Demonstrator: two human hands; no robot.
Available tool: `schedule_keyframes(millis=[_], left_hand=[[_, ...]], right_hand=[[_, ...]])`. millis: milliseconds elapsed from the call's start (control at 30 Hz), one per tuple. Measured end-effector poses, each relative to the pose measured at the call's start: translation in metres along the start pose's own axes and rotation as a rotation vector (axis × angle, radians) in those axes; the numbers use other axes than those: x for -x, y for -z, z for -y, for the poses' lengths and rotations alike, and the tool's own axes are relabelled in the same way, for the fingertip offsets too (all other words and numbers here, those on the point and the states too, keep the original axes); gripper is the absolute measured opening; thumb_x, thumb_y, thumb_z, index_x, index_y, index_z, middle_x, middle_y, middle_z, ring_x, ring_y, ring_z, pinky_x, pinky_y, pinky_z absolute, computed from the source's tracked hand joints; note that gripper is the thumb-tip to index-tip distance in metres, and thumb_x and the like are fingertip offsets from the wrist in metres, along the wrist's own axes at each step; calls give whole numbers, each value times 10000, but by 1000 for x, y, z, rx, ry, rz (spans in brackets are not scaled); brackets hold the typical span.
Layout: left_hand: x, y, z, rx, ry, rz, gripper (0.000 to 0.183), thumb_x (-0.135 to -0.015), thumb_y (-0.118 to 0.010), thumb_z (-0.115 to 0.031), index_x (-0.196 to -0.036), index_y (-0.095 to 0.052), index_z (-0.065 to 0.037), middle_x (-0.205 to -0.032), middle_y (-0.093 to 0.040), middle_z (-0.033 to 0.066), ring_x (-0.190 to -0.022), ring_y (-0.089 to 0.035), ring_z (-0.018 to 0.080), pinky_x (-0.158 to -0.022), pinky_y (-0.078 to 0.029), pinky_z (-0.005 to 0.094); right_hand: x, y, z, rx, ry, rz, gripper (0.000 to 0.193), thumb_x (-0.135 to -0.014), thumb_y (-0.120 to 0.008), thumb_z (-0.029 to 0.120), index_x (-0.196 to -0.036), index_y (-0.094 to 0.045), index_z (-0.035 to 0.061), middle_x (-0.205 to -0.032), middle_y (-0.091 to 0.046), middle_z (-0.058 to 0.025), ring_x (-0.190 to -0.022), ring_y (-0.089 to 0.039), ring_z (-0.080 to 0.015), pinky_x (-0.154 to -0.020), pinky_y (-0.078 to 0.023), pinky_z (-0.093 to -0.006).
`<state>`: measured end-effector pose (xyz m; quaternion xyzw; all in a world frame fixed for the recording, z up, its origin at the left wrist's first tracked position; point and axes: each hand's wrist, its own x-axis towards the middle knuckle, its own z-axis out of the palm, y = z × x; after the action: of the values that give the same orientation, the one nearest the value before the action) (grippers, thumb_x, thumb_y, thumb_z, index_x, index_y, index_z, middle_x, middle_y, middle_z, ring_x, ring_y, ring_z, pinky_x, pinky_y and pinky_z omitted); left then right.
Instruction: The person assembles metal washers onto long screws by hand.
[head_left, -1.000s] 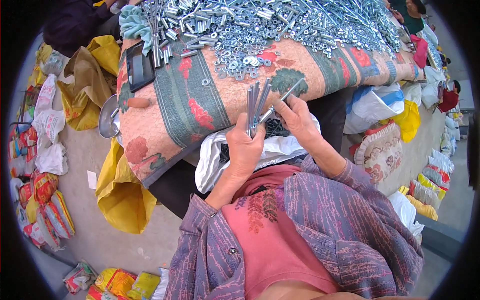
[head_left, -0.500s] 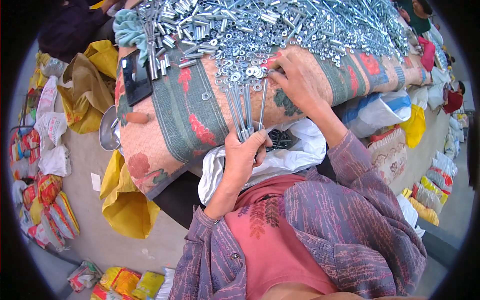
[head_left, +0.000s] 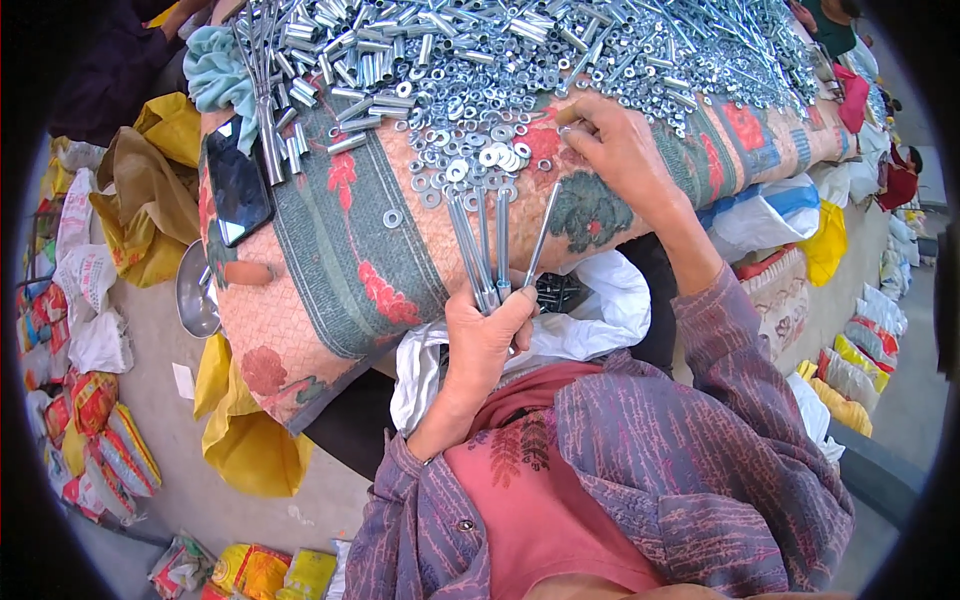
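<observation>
My left hand (head_left: 485,335) is closed round several thin metal bolts (head_left: 482,250), which fan upward with their rods pointing at the work surface. One bolt leans apart to the right, under my thumb. Just past their tips lie loose flat washers (head_left: 505,157), some of them overlapping. To the right of these, my right hand (head_left: 625,150) hovers low over the patterned cover (head_left: 400,235) with its fingers curled and thumb near the forefinger. Whether anything small sits in that pinch is hidden. Below my left hand, a white sack (head_left: 625,315) gapes with dark pieces inside.
A heap of metal sleeves (head_left: 350,110), nuts and rods covers the far side. On the left are a phone (head_left: 238,185), a teal cloth (head_left: 218,72), a brown handle-like piece (head_left: 248,273) and a metal bowl (head_left: 193,300). Sacks stand around; other people sit at the upper corners.
My right hand has drawn slightly right and up, away from the washers. The rightmost bolt in my left hand leans further out. The whole view has shifted a little.
</observation>
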<state>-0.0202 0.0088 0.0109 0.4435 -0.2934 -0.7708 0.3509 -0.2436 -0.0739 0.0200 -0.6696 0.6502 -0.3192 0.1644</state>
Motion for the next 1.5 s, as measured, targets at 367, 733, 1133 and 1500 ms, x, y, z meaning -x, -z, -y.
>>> schedule_keyframes(millis=[367, 733, 1133, 1500], left_hand=[[5, 9, 3, 56, -21, 13, 128, -784, -608, -103, -834, -546, -3, -621, -565, 68, -390, -458, 95, -330, -295, 213], [2, 5, 11, -47, 21, 8, 117, -760, -631, -86, -732, -537, -21, -544, -528, 36, -373, -442, 86, -336, -299, 220], [1, 5, 8, -104, 13, 29, 122, -758, -636, -92, -731, -536, -28, -532, -508, 7, -370, -431, 70, -332, -278, 216], [3, 14, -2, 399, 362, 281, 88, -779, -596, -58, -795, -513, -31, -611, -545, 94, -377, -435, 113, -301, -256, 217]], right_hand=[[-6, -5, 2, 500, 173, 45, 160, -788, -541, 110, -923, -526, 24, -840, -580, -181, -841, -567, -359, -748, -442, -456], [51, 8, 27, -764, -355, 275, 69, -830, -602, 83, -863, -586, 25, -703, -594, -18, -575, -556, -60, -499, -463, -183], [60, 4, 34, -871, -414, 82, 117, -875, -572, 116, -895, -568, 1, -711, -612, -52, -591, -598, -100, -544, -508, -213], [74, -21, 56, -330, 232, -347, 94, -794, -617, -1, -885, -591, -8, -773, -574, -84, -642, -594, -170, -555, -475, -265]])
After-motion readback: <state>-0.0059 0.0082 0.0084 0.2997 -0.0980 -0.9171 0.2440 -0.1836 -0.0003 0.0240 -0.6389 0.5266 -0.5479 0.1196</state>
